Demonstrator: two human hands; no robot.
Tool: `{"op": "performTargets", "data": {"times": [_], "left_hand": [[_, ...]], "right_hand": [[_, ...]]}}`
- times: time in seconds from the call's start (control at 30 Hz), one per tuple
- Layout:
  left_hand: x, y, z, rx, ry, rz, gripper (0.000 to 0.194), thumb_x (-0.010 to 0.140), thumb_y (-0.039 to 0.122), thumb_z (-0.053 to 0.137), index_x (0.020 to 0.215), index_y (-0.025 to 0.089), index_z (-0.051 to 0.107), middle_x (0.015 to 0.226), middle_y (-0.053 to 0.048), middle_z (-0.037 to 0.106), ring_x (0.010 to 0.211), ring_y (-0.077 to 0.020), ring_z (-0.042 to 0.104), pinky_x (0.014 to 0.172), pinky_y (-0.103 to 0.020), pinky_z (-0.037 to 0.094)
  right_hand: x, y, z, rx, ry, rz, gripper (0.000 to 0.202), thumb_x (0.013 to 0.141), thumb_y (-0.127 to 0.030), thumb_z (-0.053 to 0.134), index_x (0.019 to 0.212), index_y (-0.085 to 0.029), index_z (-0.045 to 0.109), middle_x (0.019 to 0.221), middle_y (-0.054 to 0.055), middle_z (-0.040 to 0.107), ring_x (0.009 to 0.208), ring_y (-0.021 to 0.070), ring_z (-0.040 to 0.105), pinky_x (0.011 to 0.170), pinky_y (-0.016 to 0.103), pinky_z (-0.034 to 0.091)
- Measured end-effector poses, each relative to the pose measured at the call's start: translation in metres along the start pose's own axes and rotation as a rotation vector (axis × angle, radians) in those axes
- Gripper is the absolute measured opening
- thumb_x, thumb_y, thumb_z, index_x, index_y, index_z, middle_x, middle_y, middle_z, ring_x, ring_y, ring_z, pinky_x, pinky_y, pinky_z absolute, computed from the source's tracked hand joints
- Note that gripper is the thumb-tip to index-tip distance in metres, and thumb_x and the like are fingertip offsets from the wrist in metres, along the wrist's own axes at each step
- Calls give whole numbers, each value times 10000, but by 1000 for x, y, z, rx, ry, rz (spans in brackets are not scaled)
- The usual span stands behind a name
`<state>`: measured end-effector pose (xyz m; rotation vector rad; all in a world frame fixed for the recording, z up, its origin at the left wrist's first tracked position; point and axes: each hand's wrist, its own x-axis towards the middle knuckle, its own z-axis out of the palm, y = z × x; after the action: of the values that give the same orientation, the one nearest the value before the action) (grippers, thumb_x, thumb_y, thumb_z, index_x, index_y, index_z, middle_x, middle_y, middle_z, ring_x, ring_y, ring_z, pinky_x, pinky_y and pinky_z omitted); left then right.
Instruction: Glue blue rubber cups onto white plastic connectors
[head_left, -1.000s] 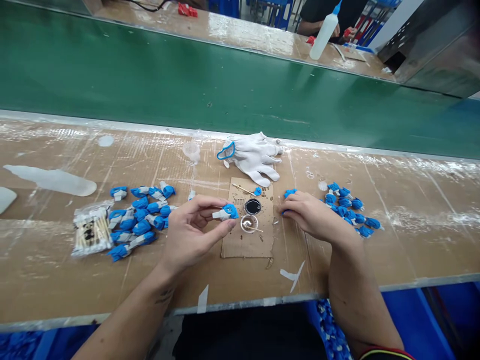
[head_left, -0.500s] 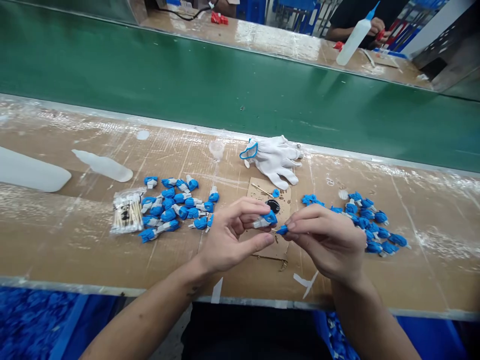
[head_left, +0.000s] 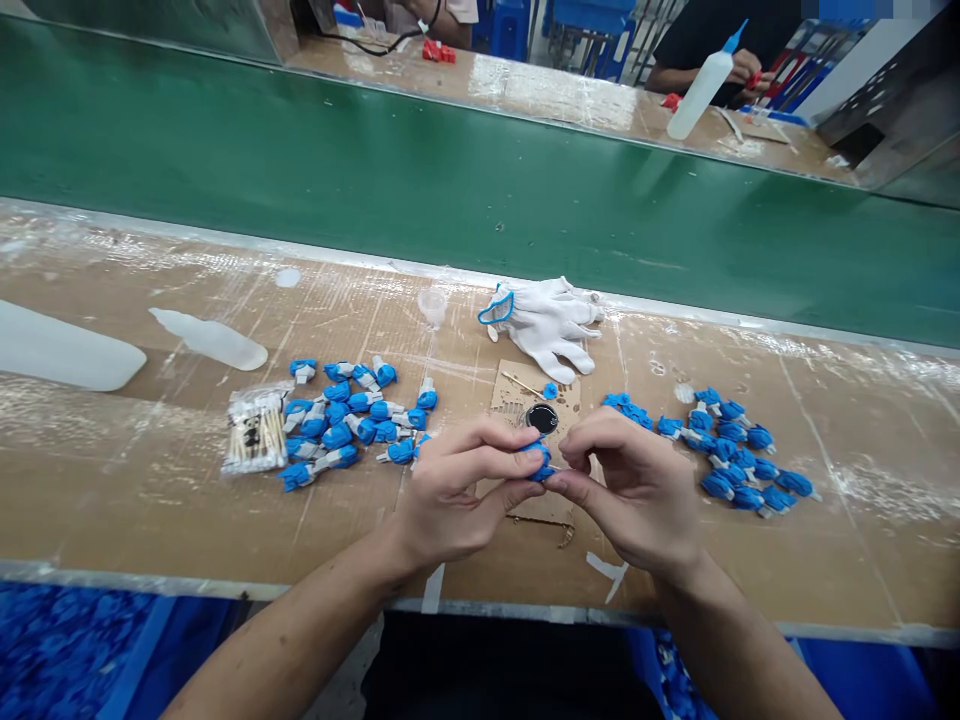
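Note:
My left hand [head_left: 465, 490] pinches a small blue plastic part [head_left: 538, 460] between thumb and fingers, over a piece of cardboard. Close against its right side, my right hand [head_left: 630, 490] has thumb and forefinger drawn together at the part. A thin pale sliver shows by those fingertips, too small to name. Just beyond the hands sits a small round dish of black liquid [head_left: 541, 419] on the stained cardboard piece [head_left: 517, 395]. A cotton swab [head_left: 523, 384] and a loose blue piece [head_left: 550, 391] lie behind the dish.
Blue-and-grey parts lie in a left group [head_left: 337, 435] and a right group [head_left: 731, 460]. A bag of cotton swabs [head_left: 253, 430], white gloves [head_left: 551, 320] and a translucent bottle [head_left: 210, 340] rest on the table. Beyond runs a green belt [head_left: 375, 170]; people sit across it.
My right hand has moved left, bringing its fingertips to the part in my left hand. The blue piece formerly visible in my right fingers no longer shows separately. The part's grey end is now hidden.

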<state>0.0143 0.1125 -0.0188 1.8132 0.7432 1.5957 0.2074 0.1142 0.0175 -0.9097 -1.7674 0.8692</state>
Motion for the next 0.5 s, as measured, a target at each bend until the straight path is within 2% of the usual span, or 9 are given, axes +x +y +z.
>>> {"op": "performTargets", "data": {"times": [0.13,0.2,0.27,0.3,0.4,0.43,0.5], "left_hand": [[2,5,-4,44,-27,118,242,810,8,800,1005,147,765,1055,-84,771,890,-154,798,787,-191,665],[3,7,-6,73,-40,153,240,825,8,786,1015,151,762,1071,-85,772,883,-154,800,772,-191,668],[3,7,-6,90,-51,161,232,853,44,779,1043,173,754,1087,-82,776,884,-158,800,765,-211,675],[4,7,-6,79,-52,162,227,868,72,777,1066,180,743,1088,-83,778,888,-162,799,767,-226,678],[3,7,-4,3,-16,162,230,886,170,793,1089,179,684,1055,-82,770,898,-168,785,768,-252,675],[3,7,-3,-3,2,161,218,884,194,800,1058,180,669,1039,-72,753,889,-158,774,758,-244,666],[3,7,-1,34,15,150,180,873,198,811,944,185,646,990,-37,690,837,-120,731,718,-204,635]], "right_hand": [[1,-4,2,54,-30,63,201,872,-106,758,973,-245,653,839,-19,605,699,122,543,602,279,462],[0,-5,2,65,-42,79,178,889,-121,746,959,-248,644,812,-26,581,688,122,534,598,276,457],[-1,-6,0,68,-49,57,177,908,-164,746,1030,-257,659,839,-19,588,695,122,534,609,276,468],[-1,-6,-1,61,-63,34,224,918,-203,749,1116,-264,664,893,-4,609,723,127,550,623,277,484],[-3,-7,-2,-5,-142,-52,528,888,-381,796,1367,-267,605,1149,64,658,923,168,636,738,298,559],[-3,-7,-1,-28,-163,-78,576,873,-410,806,1390,-266,597,1209,76,667,1002,183,655,801,306,575],[-3,-7,3,-46,-173,-125,519,877,-387,805,1350,-267,630,1235,70,707,1110,196,674,921,318,577]]}}
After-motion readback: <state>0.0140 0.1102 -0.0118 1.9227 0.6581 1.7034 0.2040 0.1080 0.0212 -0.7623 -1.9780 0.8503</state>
